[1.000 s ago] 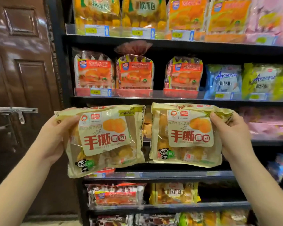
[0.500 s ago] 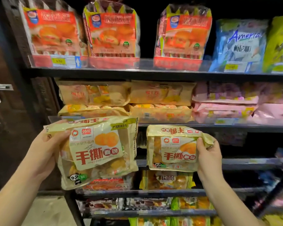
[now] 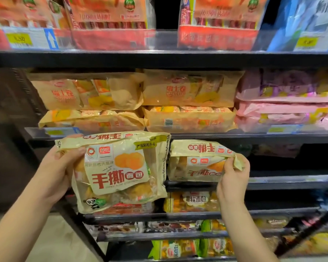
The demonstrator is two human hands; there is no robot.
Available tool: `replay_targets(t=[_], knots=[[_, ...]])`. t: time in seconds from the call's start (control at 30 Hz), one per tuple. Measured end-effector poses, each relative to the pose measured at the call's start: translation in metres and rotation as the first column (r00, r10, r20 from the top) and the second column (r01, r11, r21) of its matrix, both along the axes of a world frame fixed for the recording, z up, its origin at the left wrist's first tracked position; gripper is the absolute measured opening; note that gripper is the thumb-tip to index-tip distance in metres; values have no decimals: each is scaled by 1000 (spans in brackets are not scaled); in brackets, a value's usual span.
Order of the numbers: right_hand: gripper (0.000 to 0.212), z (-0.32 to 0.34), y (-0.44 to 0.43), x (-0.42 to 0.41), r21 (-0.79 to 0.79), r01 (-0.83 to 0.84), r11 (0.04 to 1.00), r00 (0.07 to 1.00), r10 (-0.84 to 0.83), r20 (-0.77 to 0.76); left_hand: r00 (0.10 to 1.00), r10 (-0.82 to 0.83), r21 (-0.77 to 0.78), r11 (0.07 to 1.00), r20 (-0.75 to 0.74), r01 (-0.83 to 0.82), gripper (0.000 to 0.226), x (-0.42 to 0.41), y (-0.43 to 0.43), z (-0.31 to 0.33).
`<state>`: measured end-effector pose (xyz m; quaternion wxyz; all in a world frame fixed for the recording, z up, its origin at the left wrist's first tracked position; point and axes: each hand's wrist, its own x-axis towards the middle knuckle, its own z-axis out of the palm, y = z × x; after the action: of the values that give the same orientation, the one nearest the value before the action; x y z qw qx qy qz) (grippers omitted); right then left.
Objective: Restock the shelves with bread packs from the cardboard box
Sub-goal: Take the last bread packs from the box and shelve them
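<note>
Black metal shelving [image 3: 292, 183] is stacked in tiers across the whole view, with a dark brown panel [image 3: 8, 129] at 9 o'clock and pale floor [image 3: 51, 242] at 7 o'clock. Just right of that panel, the left hand [image 3: 59, 167] is clamped on the upper left corner of the left bread pack [image 3: 119, 171]. The thumb is laid across the front film and the fingers are hidden behind. That pack is held upright in the air at 7 o'clock of centre, in front of the lower tiers. Beside it, at 5 o'clock, the right bread pack [image 3: 197, 161] is tipped back at the lip of a middle tier; whether it already rests there cannot be told. Its crinkled right seam is pinched by the right hand [image 3: 233, 176], thumb in front.

Both packs are judged light, soft and easily crushed, with slick film that puckers under the fingers. They are best taken by the sealed edges or corners, not squeezed over the rolls.

Tan bread packs [image 3: 189, 91] are piled flat at 12 o'clock, pink packs [image 3: 284, 103] at 2 o'clock and red packs [image 3: 110, 16] along the top edge. The tier at 3 o'clock of the right hand lies in shadow, and its contents cannot be made out. The cardboard box is not in view.
</note>
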<state>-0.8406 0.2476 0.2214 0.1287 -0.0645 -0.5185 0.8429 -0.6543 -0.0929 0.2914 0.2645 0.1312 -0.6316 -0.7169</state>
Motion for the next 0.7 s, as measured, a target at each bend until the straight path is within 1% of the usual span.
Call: replay_targets(t=[0.17,0.33,0.37,0.43,0.47,0.5,0.6,0.7], knots=[[18,-4,-3,-23,9,18,1000,1000,-18,-18,999,35,14,999,11,-35,46,-9,4,-4],[17,-19,-3,-32,-22,25,999,1000,-26,-17,999,43,35,998,13,-43,50,-14,4,-11],[16,-24,-2,-33,-14,18,1000,1000,-18,-5,999,40,34,999,13,-40,55,-14,4,-13],[14,-35,-1,-36,12,7,1000,1000,-7,22,999,27,30,999,26,-28,76,-14,1,-17],[13,-39,1,-38,26,4,1000,1000,-5,31,999,23,29,999,33,-24,83,-15,1,-18],[12,-41,3,-40,43,1,999,999,-2,34,999,23,25,999,34,-24,82,-16,2,-20],[15,-46,11,-48,143,-41,989,999,37,29,998,64,62,996,17,-65,55,-21,-1,-27],[20,-52,18,-52,283,-125,951,992,120,36,998,66,57,996,24,-67,48,-24,-4,-31]])
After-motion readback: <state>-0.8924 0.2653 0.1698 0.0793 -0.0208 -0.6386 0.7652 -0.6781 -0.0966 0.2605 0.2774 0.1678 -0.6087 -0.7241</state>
